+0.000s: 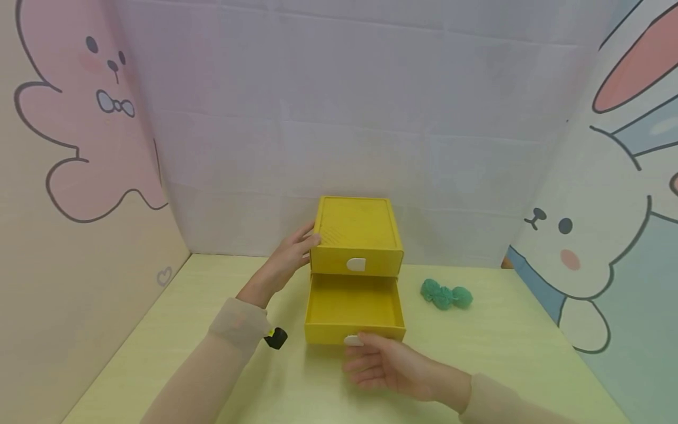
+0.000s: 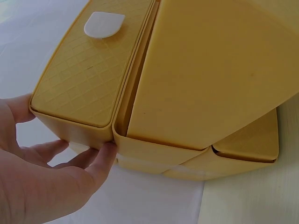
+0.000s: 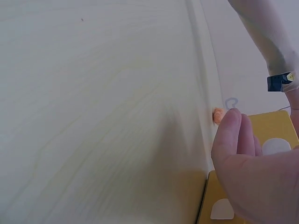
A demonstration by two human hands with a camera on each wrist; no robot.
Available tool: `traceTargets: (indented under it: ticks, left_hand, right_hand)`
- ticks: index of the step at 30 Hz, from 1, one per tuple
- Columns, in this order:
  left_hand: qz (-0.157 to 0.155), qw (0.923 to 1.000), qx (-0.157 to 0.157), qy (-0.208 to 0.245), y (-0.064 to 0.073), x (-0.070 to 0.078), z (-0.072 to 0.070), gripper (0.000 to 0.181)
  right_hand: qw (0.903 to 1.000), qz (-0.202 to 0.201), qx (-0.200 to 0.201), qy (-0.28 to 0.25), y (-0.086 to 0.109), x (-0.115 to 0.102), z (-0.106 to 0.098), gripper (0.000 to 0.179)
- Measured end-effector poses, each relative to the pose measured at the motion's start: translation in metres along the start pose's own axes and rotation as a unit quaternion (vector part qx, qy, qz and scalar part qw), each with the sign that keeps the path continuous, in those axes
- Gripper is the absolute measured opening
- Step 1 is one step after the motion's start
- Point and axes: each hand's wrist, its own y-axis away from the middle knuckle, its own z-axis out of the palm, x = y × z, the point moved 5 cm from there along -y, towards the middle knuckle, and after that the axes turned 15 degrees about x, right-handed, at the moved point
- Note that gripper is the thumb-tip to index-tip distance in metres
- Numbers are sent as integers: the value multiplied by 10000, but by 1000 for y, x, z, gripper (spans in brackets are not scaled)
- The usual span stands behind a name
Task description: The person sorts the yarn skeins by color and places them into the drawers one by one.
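Observation:
A yellow drawer unit (image 1: pixel 360 224) stands in the middle of the table. Its upper drawer (image 1: pixel 328 260) is closed, while the drawer below (image 1: pixel 324 334) is pulled out and bare inside. Against the unit's left side and top edge rest the fingers of my left hand (image 1: pixel 288 259), seen close up in the left wrist view. My right hand (image 1: pixel 394 365) is at the front of the pulled-out drawer, its thumb touching the white handle (image 1: pixel 352 340) and its other fingers loose below. In the right wrist view another yellow front with a white tab (image 3: pixel 222 209) shows lower down.
Right of the unit lies a green lumpy object (image 1: pixel 445 295) with several rounded lobes. A small orange thing (image 3: pixel 218 115) shows beyond my right fingers. A black wrist camera (image 1: pixel 276 338) sits at my left wrist. Printed cloth walls (image 1: pixel 349 118) enclose the table's back and sides.

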Motion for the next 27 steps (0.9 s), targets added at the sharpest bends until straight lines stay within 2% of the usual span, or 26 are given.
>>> traceTargets:
  ticks: [6,12,15,17,19,21,23,27]
  left_hand:
    - [27,10000,-1,-6,-2,-2,0,67]
    - [3,10000,15,-32,-1,-2,-1,68]
    - [13,10000,-12,-3,-1,-1,-1,68]
    - [12,10000,-20,-1,-1,-2,-1,68]
    - [12,10000,-24,-7,-2,-2,0,69]
    - [11,10000,-29,-17,-2,-2,0,68]
    - [8,10000,-31,-16,-2,-1,0,68]
    - [7,10000,-38,6,-1,-1,-1,69]
  right_hand:
    - [9998,3,-95,182,6,0,-14,70]
    - [9963,-64,-123,853,18,1,-40,55]
    - [9880,-226,-180,1520,24,-1,-55,47]
    - [9769,-407,-218,2085,28,-5,-67,44]
    - [9595,-615,-244,2737,31,-8,-79,40]
    - [9320,-920,-298,3494,32,-12,-91,36]
    - [8930,-1333,-371,4283,32,-17,-102,32]
    - [8036,-2104,-377,5555,32,-28,-119,27]
